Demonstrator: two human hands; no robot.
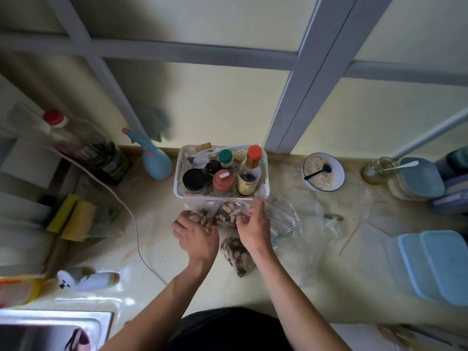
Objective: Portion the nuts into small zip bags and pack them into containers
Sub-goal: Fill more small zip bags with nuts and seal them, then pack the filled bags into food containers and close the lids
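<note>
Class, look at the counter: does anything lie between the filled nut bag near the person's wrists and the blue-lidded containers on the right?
Yes. Loose empty zip bags lie spread on the counter between the filled nut bag and the blue-lidded containers. They are flat, so lifting the bag over them looks easy.

A home kitchen, by the look of the counter [177, 259] under a window [202, 59]. Steel sink [50, 328] at the near left, sponges [73, 216] and an oil bottle [101, 158] beside it. Basket [264, 191] of condiment jars at the back, a bowl [339, 173] of oats with a spoon, lidded containers [440, 267] stacked at the right.
</note>
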